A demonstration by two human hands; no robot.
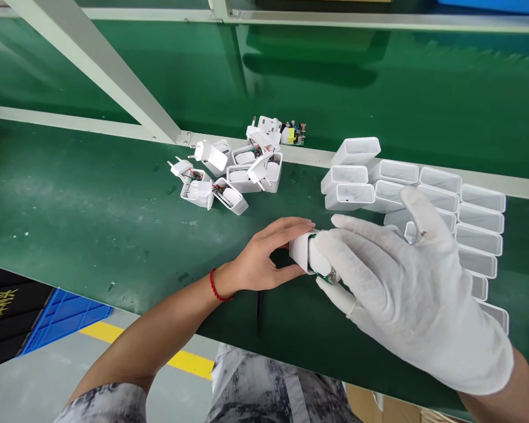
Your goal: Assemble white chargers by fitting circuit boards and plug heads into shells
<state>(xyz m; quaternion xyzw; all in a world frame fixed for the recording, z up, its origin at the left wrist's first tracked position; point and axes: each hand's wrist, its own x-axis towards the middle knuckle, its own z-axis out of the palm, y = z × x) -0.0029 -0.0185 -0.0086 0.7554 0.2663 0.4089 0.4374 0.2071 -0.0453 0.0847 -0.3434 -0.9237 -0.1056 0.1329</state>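
The person's bare left hand [264,252], with a thin red string band [216,286] on the wrist, is curled around one end of a small white plastic charger shell [300,251]; its thumb is under the shell and its fingers lie over the top, so it is closed on it; the right hand [405,288], in a white cloth glove, meets the shell from the other side, with its fingers bent around a little green board with a shiny metal bit [330,275] that sits right at the shell's open end; that hand is closed on the board; the shell is held just above the flat green work table [92,211], near the front edge and in the middle; behind the gloved hand, empty white plastic box shells [441,194] lie in tight rows, side by side and touching; farther left on the table sits a loose heap of white plug parts with metal pins and coloured wires [229,170]; a pale metal bar [97,64] slants down to the table behind the heap.
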